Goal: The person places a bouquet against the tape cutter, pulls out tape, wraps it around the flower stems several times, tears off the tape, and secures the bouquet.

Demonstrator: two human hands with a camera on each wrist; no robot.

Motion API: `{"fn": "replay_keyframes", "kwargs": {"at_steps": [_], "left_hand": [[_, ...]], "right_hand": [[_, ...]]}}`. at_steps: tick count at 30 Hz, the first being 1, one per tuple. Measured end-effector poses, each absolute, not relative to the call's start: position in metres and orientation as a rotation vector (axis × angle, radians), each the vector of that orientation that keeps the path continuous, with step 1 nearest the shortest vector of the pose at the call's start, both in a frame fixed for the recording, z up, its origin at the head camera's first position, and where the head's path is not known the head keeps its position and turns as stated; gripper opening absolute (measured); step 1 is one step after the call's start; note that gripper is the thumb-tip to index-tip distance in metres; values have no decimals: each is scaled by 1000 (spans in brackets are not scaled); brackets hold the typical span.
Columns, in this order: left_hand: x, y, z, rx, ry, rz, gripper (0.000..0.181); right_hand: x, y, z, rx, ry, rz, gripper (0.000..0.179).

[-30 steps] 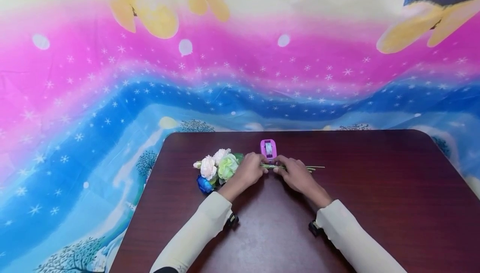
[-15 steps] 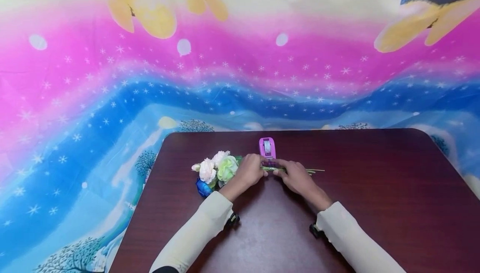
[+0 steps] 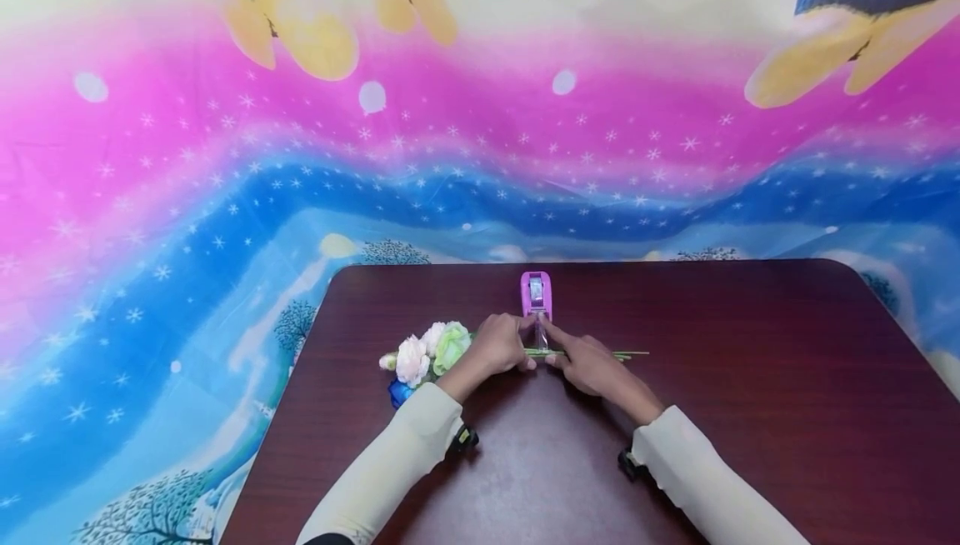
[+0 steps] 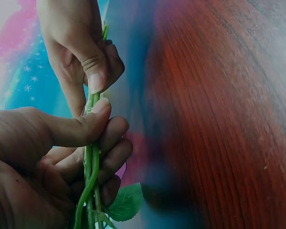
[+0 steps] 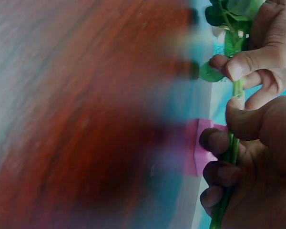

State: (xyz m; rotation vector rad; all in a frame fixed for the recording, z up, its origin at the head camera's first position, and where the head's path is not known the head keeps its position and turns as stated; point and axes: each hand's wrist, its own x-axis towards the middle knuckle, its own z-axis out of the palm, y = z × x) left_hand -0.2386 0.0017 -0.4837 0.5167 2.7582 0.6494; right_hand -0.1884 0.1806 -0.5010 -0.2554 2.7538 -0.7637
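Observation:
A bunch of flowers lies sideways over the table in the head view, with pale pink blooms [image 3: 412, 360], a light green bloom [image 3: 452, 346] and a blue bloom [image 3: 399, 394] at the left. My left hand [image 3: 498, 343] grips its green stems [image 4: 91, 164] just below the blooms, the thumb pressing across them. Close to its right, my right hand [image 3: 591, 363] pinches the same stems [image 5: 233, 148], index finger extended toward the dispenser in the head view. A strip of clear tape [image 3: 542, 335] runs from the pink tape dispenser [image 3: 536, 291] to the stems between both hands.
A dark reddish-brown table [image 3: 750, 412] carries everything. Behind its far edge hangs a pink and blue printed cloth [image 3: 480, 137]. Thin stem ends [image 3: 633, 353] stick out to the right of my right hand. A green leaf [image 4: 126, 202] hangs by the stems.
Both hands and the stems have come slightly nearer to me, away from the tape dispenser. A length of tape now shows stretched between dispenser and stems. My right index finger has straightened somewhat.

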Motion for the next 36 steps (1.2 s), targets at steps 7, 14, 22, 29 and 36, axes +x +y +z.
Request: {"fn": "replay_keyframes", "kwargs": {"at_steps": [7, 14, 22, 29, 36], "left_hand": [[-237, 1, -482, 444, 2703, 733, 90], [-236, 1, -477, 490, 2755, 704, 72], [-229, 3, -471, 668, 2924, 535, 18], [-223, -2, -468, 897, 3048, 320, 12], [-226, -8, -463, 1148, 2987, 179, 13]], "right_hand": [[-187, 178, -497, -235, 2720, -752, 69], [-187, 176, -495, -131, 2720, -830, 64], [-188, 177, -490, -130, 2777, -866, 30], [-188, 181, -487, -299, 2867, -841, 25], [-189, 182, -489, -411, 3007, -856, 23]]}}
